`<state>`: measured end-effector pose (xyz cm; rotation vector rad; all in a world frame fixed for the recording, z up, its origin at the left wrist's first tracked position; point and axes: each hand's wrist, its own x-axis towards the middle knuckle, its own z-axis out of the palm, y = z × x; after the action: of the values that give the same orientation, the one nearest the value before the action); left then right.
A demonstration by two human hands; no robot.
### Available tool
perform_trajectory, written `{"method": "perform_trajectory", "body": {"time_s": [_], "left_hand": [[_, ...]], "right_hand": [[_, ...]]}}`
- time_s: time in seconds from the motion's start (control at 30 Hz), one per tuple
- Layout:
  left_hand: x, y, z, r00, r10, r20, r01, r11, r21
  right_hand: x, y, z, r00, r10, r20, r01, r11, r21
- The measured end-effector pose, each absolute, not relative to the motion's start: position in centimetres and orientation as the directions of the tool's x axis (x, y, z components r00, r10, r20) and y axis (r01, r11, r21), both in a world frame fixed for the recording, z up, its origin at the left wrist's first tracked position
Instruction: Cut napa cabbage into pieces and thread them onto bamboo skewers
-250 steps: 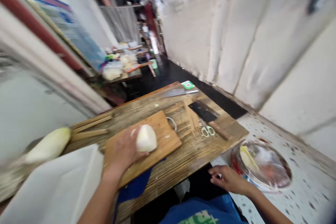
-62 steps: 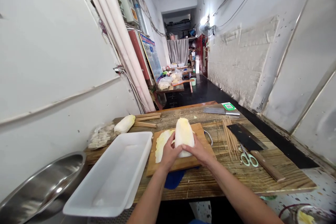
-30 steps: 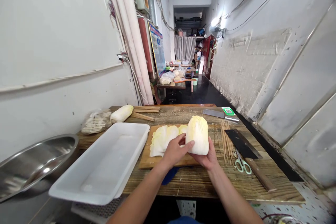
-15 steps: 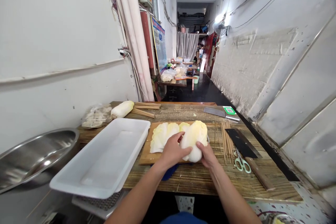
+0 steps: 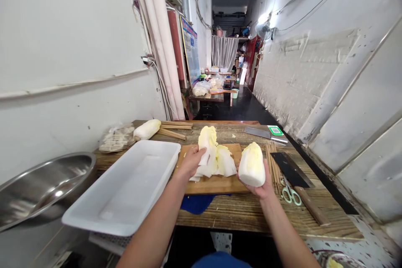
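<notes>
The left hand (image 5: 191, 161) pinches a pale leaf (image 5: 207, 140) between thumb and fingers, holding it up over the left half of the cutting board (image 5: 230, 186). The right hand (image 5: 264, 184) is cupped under and around the right side of a cabbage head (image 5: 253, 165), which it holds tilted at the board's right edge. Loose leaves (image 5: 225, 162) lie on the board, between the two hands.

The board sits near the middle of the table's (image 5: 238, 217) near edge, with a blue cloth (image 5: 196, 204) showing from under its near side. Right of the cabbage head are thin skewers (image 5: 274, 165), then scissors (image 5: 291, 194) and a dark cleaver (image 5: 290, 169), its handle pointing to the near right corner. A silver knife (image 5: 257, 132) and a green card (image 5: 275, 130) lie by the far right corner.

Left of the board is a white tray (image 5: 125, 184); beyond it, a whole cabbage (image 5: 147, 130) lies beside wooden sticks (image 5: 176, 125) toward the far left corner. A steel basin (image 5: 47, 188) stands left of the tray.
</notes>
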<state>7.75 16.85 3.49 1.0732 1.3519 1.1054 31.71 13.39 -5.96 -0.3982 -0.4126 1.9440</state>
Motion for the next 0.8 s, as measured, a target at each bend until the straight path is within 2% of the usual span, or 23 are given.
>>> {"method": "perform_trajectory", "body": {"time_s": [0.13,0.23,0.3,0.37,0.43,0.47,0.53,0.6,0.7,0.8], "left_hand": [[7.4,18.3,3.4,-0.202,0.975,-0.092,0.287,0.149,0.946],[6.9,17.9,3.6,-0.323,0.941,0.097,0.455,0.065,0.888],[7.2,16.7,3.7,-0.326,0.928,0.181,0.507,0.01,0.862],[8.2,14.9,3.4,-0.185,0.98,0.078,0.414,0.006,0.91],[9.7,13.0,3.0,0.037,0.997,-0.073,0.252,0.061,0.966],[10.5,12.2,2.7,0.077,0.995,-0.064,0.224,0.046,0.973],[11.4,11.2,2.4,0.06,0.998,-0.018,0.176,0.007,0.984],[11.5,10.9,2.4,0.049,0.999,-0.001,0.049,-0.001,0.999],[10.5,11.0,2.8,0.136,0.991,-0.019,-0.167,0.042,0.985],[9.3,11.3,3.1,0.161,0.986,-0.046,-0.228,0.082,0.97]], "right_hand": [[31.8,13.2,-5.4,-0.38,0.924,-0.042,-0.812,-0.355,-0.464],[31.0,13.2,-4.8,-0.354,0.933,-0.065,-0.8,-0.338,-0.495],[30.3,13.1,-4.2,-0.324,0.939,-0.116,-0.776,-0.334,-0.535],[29.5,12.7,-3.4,-0.283,0.947,-0.15,-0.743,-0.315,-0.59],[28.6,12.1,-2.5,-0.275,0.954,-0.115,-0.693,-0.28,-0.664],[28.2,11.8,-2.1,-0.29,0.954,-0.071,-0.666,-0.255,-0.701],[27.5,11.2,-1.4,-0.322,0.946,0.036,-0.612,-0.179,-0.77],[27.0,10.9,-0.8,-0.306,0.945,0.116,-0.546,-0.074,-0.834],[26.5,11.1,-0.2,-0.259,0.952,0.161,-0.375,0.055,-0.925],[26.5,11.5,0.6,-0.298,0.941,0.163,-0.29,0.073,-0.954]]}}
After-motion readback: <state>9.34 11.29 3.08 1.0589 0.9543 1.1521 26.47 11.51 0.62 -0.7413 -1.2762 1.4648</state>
